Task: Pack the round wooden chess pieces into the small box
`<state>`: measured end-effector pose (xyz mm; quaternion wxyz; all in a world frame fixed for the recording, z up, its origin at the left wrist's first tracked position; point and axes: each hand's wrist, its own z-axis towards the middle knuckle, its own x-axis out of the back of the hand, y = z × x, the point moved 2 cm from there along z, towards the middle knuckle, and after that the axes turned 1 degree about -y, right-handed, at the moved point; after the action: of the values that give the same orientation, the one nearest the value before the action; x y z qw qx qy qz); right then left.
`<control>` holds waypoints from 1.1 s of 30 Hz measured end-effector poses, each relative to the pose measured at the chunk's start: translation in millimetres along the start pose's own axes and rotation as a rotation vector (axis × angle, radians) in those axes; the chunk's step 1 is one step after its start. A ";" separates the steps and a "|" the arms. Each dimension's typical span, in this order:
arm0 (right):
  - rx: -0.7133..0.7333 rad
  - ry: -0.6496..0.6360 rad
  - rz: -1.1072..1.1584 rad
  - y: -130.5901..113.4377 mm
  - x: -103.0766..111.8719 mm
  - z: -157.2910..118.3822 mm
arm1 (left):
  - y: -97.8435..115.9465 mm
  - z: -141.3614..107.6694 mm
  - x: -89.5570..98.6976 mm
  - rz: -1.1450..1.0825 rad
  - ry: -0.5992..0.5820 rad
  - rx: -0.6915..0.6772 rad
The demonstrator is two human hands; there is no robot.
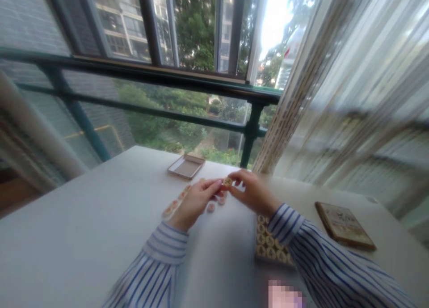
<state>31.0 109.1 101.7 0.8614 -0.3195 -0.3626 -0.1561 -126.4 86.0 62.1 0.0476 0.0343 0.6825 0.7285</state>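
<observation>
Both hands forward, fingertips drawn close together; forearms converging from the lower corners.

Left hand (197, 200): reaches up and rightward, back of the hand showing, thumb (214, 187) stretched along toward the tips, fingers bunched and partly hidden; what the grip amounts to is unclear. Left wrist (178, 223) near straight. Right hand (255, 191): reaches leftward, back upward, index finger (238, 175) curved over, thumb (236, 192) below it, the two set in a pinch; other fingers mostly out of sight. Left forearm (150, 265) steep, right forearm (330, 254) slanting longer across. Both sleeved in blue-striped white, cuffs (169, 242) at the wrists. Hands bare.
</observation>
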 end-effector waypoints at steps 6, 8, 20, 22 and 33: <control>-0.042 -0.005 -0.008 0.5 13.7 -31.6 | -4.8 -12.2 -34.5 -0.034 -0.024 -0.001; -0.053 -0.020 -0.012 1.2 16.9 -43.8 | -9.2 -15.5 -44.8 -0.024 -0.044 0.006; -0.136 -0.003 -0.017 12.9 38.8 -89.9 | -25.9 -21.0 -89.6 -0.074 -0.135 0.067; -0.151 0.005 -0.029 15.5 42.0 -93.5 | -26.4 -20.8 -95.2 -0.082 -0.136 0.071; -0.248 0.082 0.043 28.8 46.3 -111.1 | -28.8 -16.6 -116.3 -0.117 -0.185 0.053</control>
<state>135.6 55.1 63.5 0.8325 -0.4247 -0.2980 -0.1944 -12.2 57.9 34.0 0.1519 0.0626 0.6952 0.6997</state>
